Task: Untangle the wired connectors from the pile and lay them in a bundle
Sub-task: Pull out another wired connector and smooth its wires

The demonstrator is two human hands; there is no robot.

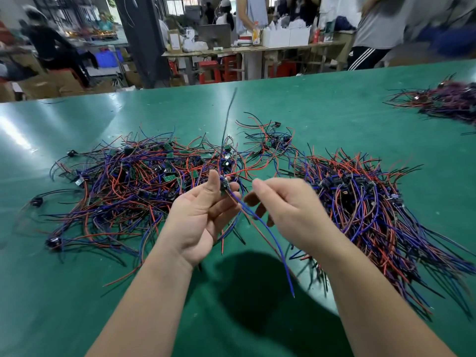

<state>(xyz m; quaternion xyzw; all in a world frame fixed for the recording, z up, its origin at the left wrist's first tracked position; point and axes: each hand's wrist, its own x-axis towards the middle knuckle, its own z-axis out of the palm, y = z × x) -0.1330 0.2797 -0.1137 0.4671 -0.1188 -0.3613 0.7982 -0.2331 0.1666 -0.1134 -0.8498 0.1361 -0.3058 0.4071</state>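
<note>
**Progress:** judged roughly midway.

**Done:** bundle, right of centre on the green surface. Wires laid roughly parallel, dark connector bodies grouped at the far-left end, loose ends fanning toward the near right.

**Left to do:**
- Tangled pile, left of centre and large. Red, blue and black wires crossing every way, small green boards and black connectors scattered through.
- Small cluster at far centre, lying between the pile and the bundle.
- Second heap at the far right edge, blurred. Whether part of this job, cannot tell.

**Item in hand:** one wired connector, lifted above the gap between pile and bundle.
- Blue wire trailing from it toward the near side, free end clear of the pile. Red wire alongside, partly hidden.
- Long black wire running away toward the far side. Whether attached to the same piece, cannot tell.

**Left grip**: palm up and open to view, thumb upright, clamped on the connector body between thumb and fingertips.

**Right grip**: just right of the left one, knuckles up, index finger raised, other fingers curled down beside the blue wire. Motion-blurred, so cannot tell whether together on the wire or apart from it.

**Step judged:** freeing and straightening this one piece, not yet laid on the bundle.
</note>
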